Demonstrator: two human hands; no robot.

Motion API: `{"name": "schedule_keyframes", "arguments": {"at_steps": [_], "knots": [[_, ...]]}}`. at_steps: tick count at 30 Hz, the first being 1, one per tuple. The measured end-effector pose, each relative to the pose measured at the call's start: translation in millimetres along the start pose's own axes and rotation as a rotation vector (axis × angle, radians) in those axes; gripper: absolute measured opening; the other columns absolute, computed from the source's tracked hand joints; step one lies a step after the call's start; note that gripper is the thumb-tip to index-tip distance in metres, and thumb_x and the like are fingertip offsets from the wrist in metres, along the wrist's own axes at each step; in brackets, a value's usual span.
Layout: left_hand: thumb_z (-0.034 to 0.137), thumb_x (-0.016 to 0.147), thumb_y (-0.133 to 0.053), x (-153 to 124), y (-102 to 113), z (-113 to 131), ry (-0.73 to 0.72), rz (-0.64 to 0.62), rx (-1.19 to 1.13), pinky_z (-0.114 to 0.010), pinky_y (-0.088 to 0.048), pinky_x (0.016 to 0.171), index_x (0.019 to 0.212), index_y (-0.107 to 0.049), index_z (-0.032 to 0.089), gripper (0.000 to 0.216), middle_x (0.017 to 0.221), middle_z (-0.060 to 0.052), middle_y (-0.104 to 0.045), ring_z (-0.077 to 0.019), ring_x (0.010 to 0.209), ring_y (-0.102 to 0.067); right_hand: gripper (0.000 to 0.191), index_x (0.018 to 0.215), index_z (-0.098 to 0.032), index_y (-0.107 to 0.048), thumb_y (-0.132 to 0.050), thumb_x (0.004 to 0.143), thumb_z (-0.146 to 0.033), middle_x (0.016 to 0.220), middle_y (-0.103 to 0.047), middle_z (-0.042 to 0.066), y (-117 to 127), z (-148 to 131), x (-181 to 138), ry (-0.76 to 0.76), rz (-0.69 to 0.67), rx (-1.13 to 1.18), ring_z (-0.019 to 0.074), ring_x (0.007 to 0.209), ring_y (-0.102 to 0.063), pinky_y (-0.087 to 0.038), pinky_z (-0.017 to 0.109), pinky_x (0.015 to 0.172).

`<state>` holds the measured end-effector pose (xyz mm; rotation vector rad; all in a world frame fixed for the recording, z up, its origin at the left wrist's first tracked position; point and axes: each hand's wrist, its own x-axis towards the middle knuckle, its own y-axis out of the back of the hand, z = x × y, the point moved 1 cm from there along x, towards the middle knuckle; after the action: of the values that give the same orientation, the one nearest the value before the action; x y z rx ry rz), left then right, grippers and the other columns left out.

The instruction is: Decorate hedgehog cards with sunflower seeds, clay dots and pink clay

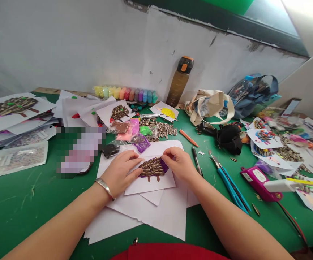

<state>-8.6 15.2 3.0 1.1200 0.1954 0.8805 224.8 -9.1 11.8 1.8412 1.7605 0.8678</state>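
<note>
In the head view, a small white card (134, 187) bears a hedgehog shape (152, 168) of striped sunflower seeds on purple clay, with two brown clay feet. My left hand (124, 169) lies over the card's left side, fingers spread, their tips at the left edge of the seeds. At the upper right edge of the shape, beside bare purple clay (165, 166), my right hand (180, 164) pinches thumb and forefinger together. Whatever is between those fingertips is hidden. Under the card are larger white sheets (170, 216).
Bagged clay (140, 142) and a pile of sunflower seeds (164, 129) lie behind the card. To the right are an orange marker (189, 138), a black pen (196, 160), a blue utility knife (231, 187) and a magenta glue gun (262, 183). A bottle (178, 83) stands by the wall.
</note>
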Motion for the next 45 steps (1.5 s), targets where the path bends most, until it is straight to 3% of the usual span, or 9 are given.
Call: {"name": "schedule_keyframes", "arguments": {"at_steps": [23, 32, 38, 45], "knots": [[0.031, 0.093, -0.05, -1, -2, 1, 0.013, -0.013, -0.003, -0.043, -0.043, 0.096, 0.112, -0.066, 0.013, 0.03, 0.109, -0.012, -0.059, -0.0256, 0.105, -0.053, 0.014, 0.07, -0.02, -0.053, -0.052, 0.084, -0.017, 0.072, -0.059, 0.0, -14, -1, -4, 0.014, 0.069, -0.245, 0.0168, 0.073, -0.051, -0.032, 0.03, 0.068], [0.031, 0.093, -0.05, -1, -2, 0, 0.013, -0.011, -0.01, -0.046, -0.043, 0.097, 0.113, -0.065, 0.012, 0.032, 0.111, -0.013, -0.059, -0.0269, 0.107, -0.053, 0.014, 0.072, -0.02, -0.057, -0.053, 0.086, -0.017, 0.074, -0.06, 0.001, -16, -4, -5, 0.043, 0.026, -0.339, 0.0189, 0.078, -0.052, -0.033, 0.032, 0.071], [0.031, 0.092, -0.051, -1, -2, 1, 0.022, -0.013, -0.017, -0.044, -0.044, 0.097, 0.112, -0.066, 0.014, 0.031, 0.109, -0.012, -0.06, -0.0264, 0.105, -0.054, 0.016, 0.074, -0.02, -0.064, -0.054, 0.086, -0.018, 0.076, -0.064, 0.002, -11, 0, -3, 0.051, -0.006, -0.221, 0.0189, 0.078, -0.056, -0.04, 0.032, 0.074], [0.032, 0.092, -0.05, -1, -2, 0, 0.012, 0.002, -0.012, -0.045, -0.043, 0.097, 0.112, -0.066, 0.014, 0.031, 0.111, -0.012, -0.06, -0.0268, 0.106, -0.054, 0.029, 0.101, -0.019, -0.071, -0.046, 0.087, -0.011, 0.092, -0.066, 0.007, -9, 7, -5, 0.199, 0.06, -0.043, 0.0193, 0.087, -0.06, -0.047, 0.032, 0.078]]}}
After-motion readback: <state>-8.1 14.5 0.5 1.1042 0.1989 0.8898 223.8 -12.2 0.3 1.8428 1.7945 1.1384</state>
